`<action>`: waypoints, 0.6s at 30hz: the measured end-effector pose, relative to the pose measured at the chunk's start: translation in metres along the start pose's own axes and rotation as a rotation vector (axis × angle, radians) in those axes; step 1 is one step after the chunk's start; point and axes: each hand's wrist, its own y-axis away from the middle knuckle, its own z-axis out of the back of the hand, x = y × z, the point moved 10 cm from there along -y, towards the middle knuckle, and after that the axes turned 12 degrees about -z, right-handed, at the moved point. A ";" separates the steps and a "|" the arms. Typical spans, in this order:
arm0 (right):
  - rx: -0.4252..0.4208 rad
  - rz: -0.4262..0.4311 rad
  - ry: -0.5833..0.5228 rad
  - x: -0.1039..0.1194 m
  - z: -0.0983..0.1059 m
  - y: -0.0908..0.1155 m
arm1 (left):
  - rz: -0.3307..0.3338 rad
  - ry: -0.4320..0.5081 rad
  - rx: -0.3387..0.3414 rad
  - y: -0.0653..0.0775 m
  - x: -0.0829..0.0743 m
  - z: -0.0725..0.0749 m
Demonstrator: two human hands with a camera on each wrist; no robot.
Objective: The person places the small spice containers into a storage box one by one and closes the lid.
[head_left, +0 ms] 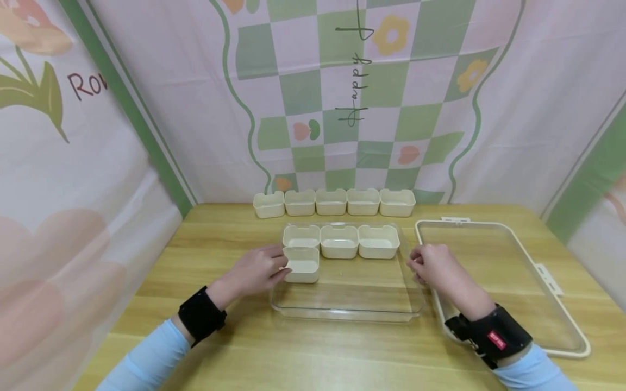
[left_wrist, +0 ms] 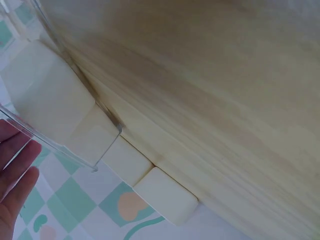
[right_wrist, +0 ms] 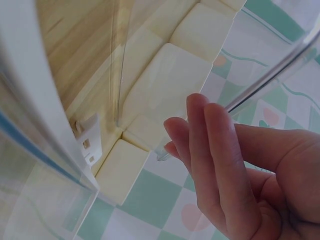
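My left hand point(head_left: 259, 269) is at the left rim of a clear plastic box point(head_left: 342, 314). Its fingertips overlap the edge of a cream bin point(head_left: 303, 266) inside; in the left wrist view its visible fingers point(left_wrist: 22, 162) are loosely extended. Behind that bin, three matching cream bins point(head_left: 339, 241) form a row along the box's back wall. At the box's right side is my right hand point(head_left: 435, 266), empty, with relaxed fingers point(right_wrist: 225, 155) close to the clear rim in the right wrist view.
Several more cream bins point(head_left: 331, 202) stand in a row at the table's back edge, before a patterned cloth point(head_left: 303, 92). To the right lies a clear lid point(head_left: 504, 282) with a cream frame and clips. Under everything is a wooden table point(head_left: 313, 353).
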 end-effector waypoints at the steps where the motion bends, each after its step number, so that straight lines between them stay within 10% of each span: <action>1: -0.001 0.000 0.000 0.000 0.000 0.000 | 0.007 -0.001 -0.023 0.000 0.001 0.003; 18: -0.022 0.003 0.030 0.000 0.000 0.000 | 0.211 -0.103 -0.224 0.000 0.065 0.018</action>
